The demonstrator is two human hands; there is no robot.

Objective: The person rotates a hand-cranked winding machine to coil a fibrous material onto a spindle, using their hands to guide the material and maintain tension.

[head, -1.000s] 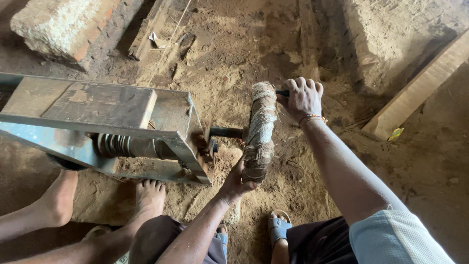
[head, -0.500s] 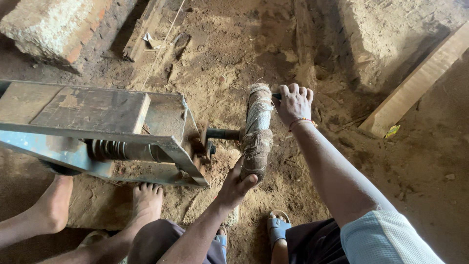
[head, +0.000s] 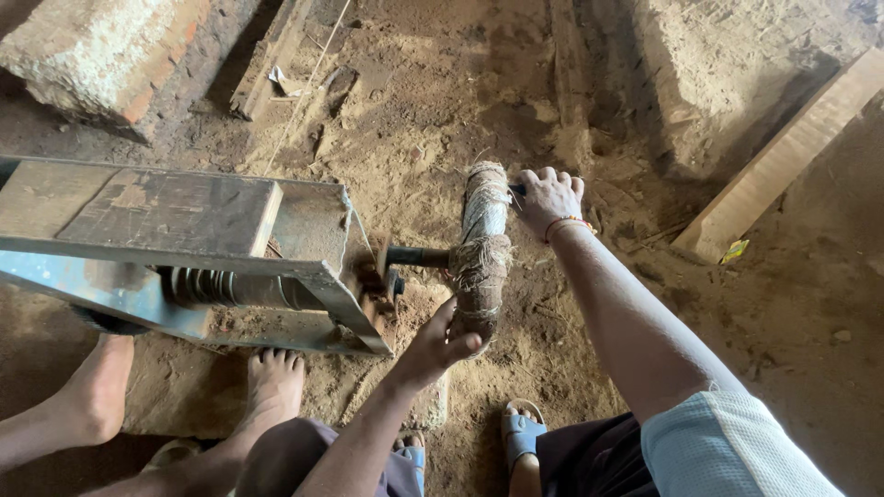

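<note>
Your right hand (head: 549, 198) clenched on dark handle at top of fibre-wrapped brown crank bar (head: 482, 253). Left hand (head: 433, 345) open, palm pressing bar's lower end. Bar sits on short shaft beside grey metal frame machine (head: 184, 248) on dirt floor (head: 442, 101). Finished amount not visible; cranking seems mid-way.

Fibre-wrapped crank handle (head: 481, 248) (dusty, frayed), standing roughly upright, fixed on a dark metal shaft (head: 419, 257)
</note>
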